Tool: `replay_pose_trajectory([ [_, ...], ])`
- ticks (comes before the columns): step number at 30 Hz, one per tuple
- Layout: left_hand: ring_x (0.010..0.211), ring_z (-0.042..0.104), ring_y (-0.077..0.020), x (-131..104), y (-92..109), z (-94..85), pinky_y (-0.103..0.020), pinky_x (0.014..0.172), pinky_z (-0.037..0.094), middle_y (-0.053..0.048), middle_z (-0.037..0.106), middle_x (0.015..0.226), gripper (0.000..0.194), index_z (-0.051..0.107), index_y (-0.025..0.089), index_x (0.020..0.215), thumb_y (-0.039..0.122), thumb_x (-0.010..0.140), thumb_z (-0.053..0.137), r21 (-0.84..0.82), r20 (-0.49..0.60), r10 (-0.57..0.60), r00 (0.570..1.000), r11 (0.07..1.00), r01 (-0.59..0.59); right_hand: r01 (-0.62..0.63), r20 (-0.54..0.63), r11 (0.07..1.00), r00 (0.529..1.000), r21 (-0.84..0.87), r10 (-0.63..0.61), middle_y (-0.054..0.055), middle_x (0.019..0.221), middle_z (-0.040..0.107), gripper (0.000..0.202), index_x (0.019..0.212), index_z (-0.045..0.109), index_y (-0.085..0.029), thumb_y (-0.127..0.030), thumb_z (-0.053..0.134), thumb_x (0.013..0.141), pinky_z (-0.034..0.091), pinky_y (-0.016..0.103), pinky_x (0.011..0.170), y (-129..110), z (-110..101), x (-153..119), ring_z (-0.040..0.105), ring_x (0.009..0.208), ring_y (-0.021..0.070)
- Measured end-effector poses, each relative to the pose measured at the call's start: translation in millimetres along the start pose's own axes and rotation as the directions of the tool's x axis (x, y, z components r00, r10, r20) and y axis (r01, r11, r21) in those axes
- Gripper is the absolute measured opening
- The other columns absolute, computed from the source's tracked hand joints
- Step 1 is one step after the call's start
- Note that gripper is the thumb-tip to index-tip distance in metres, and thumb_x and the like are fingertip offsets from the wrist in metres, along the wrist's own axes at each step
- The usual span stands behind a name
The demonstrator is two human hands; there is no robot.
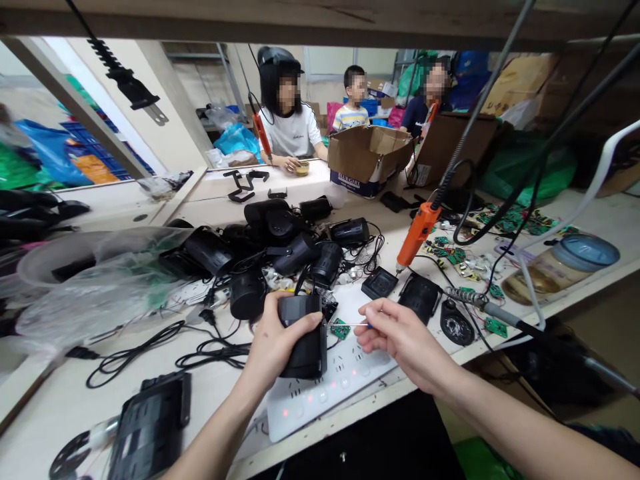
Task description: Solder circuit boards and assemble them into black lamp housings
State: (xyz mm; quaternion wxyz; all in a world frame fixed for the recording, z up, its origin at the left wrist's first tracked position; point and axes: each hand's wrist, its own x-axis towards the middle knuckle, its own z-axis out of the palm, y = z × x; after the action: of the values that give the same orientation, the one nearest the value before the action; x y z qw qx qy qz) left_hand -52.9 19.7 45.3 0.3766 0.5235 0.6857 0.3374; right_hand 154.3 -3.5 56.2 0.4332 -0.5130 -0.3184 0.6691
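My left hand (280, 333) grips a black plastic housing (301, 343) above a white power strip (320, 403) with lit red lights. Between the thumb and fingers of my right hand (387, 327) is a thin screwdriver (350, 325), its metal shaft pointing left to the housing's right edge. Whether the tip touches the housing is too small to tell. A small green circuit board (341, 329) lies behind the shaft. An orange electric screwdriver (419, 233) hangs above and to the right of my right hand.
Black housings (290, 253) and cables are heaped behind my hands. Another housing (153, 427) lies front left. A soldering iron (505, 317), loose circuit boards and a jar (560, 267) are at the right. A cardboard box (367, 160) and several people are across the bench.
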Motion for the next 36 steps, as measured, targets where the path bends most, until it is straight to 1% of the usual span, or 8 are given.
replay_pose_trajectory([
  [3,0.09,0.061,-0.029,-0.2,-1.3,2.6,-0.041,0.08,0.048,-0.004,0.062,0.094,0.065,0.05,0.024,0.11,0.063,0.062,0.07,-0.044,0.0,-0.026,1.0,0.999,0.026,0.045,0.013,0.933,0.999,-0.358,-0.043,-0.007,0.039,0.05,0.048,0.088,0.061,-0.017,-0.062,0.048,0.087,0.032,0.017,0.03,-0.7,-1.8,1.8,0.042,0.029,0.0089],
  [7,0.094,0.06,-0.0294,-0.9,-0.2,2.7,-0.042,0.084,0.047,-0.006,0.061,0.098,0.064,0.05,0.023,0.109,0.062,0.062,0.07,-0.104,-0.009,-0.056,0.998,0.993,0.055,-0.009,0.038,0.722,0.998,-0.692,0.049,-0.008,0.032,0.03,0.056,0.057,0.06,-0.017,-0.056,0.04,0.092,0.023,0.019,0.028,-5.5,-5.6,4.0,0.033,0.025,0.0087],
  [10,0.095,0.06,-0.0294,-1.4,2.8,0.9,-0.042,0.085,0.047,-0.006,0.061,0.097,0.063,0.05,0.022,0.108,0.061,0.062,0.07,-0.102,0.004,-0.056,0.998,0.993,0.056,0.121,0.12,0.617,0.992,-0.777,-0.042,-0.005,0.039,0.038,0.049,0.054,0.056,-0.018,-0.045,0.044,0.093,0.028,0.021,0.038,-11.4,-5.0,2.2,0.043,0.034,0.0098],
  [13,0.095,0.06,-0.0299,-1.1,5.1,-1.6,-0.042,0.085,0.047,-0.005,0.061,0.097,0.062,0.051,0.023,0.108,0.06,0.062,0.069,-0.095,0.017,-0.053,0.998,0.994,0.054,0.333,0.273,0.404,0.941,-0.852,-0.199,-0.001,0.053,0.053,0.043,0.057,0.055,-0.018,-0.036,0.045,0.095,0.033,0.023,0.054,-17.0,-3.8,-1.4,0.052,0.052,0.0124],
  [18,0.097,0.06,-0.0313,0.9,6.3,-6.1,-0.044,0.086,0.047,-0.006,0.063,0.099,0.062,0.052,0.023,0.108,0.061,0.062,0.068,-0.071,0.033,-0.046,0.998,0.996,0.048,0.452,0.409,0.11,0.869,-0.885,-0.278,-0.001,0.06,0.053,0.037,0.066,0.055,-0.018,-0.032,0.045,0.098,0.028,0.026,0.057,-19.8,-7.8,-2.3,0.045,0.055,0.0122],
  [28,0.091,0.063,-0.0281,2.7,5.4,2.1,-0.038,0.078,0.05,-0.004,0.064,0.094,0.061,0.052,0.023,0.107,0.058,0.061,0.072,-0.14,0.045,-0.059,0.997,0.988,0.064,0.658,0.663,-0.242,0.522,-0.714,-0.537,0.001,0.072,0.046,0.028,0.069,0.051,-0.018,-0.012,0.043,0.095,0.031,0.026,0.06,-20.8,-9.0,1.2,0.04,0.067,0.0152],
  [32,0.086,0.063,-0.0257,3.4,6.7,0.7,-0.033,0.067,0.051,-0.004,0.064,0.094,0.061,0.053,0.022,0.11,0.055,0.062,0.071,-0.247,0.105,-0.09,0.99,0.962,0.114,0.691,0.673,-0.24,0.464,-0.682,-0.576,0.002,0.071,0.044,0.031,0.065,0.053,-0.017,-0.011,0.045,0.094,0.032,0.027,0.058,-24.1,-7.6,2.3,0.041,0.067,0.0154],
  [36,0.081,0.062,-0.0232,4.5,9.1,-2.9,-0.029,0.062,0.05,-0.003,0.063,0.09,0.06,0.054,0.022,0.11,0.054,0.063,0.071,-0.302,0.13,-0.114,0.985,0.942,0.149,0.74,0.546,0.015,0.509,-0.673,-0.665,0.001,0.073,0.051,0.02,0.076,0.06,-0.017,-0.019,0.052,0.094,0.04,0.025,0.059,-25.9,-4.5,4.4,0.05,0.066,0.0138],
])
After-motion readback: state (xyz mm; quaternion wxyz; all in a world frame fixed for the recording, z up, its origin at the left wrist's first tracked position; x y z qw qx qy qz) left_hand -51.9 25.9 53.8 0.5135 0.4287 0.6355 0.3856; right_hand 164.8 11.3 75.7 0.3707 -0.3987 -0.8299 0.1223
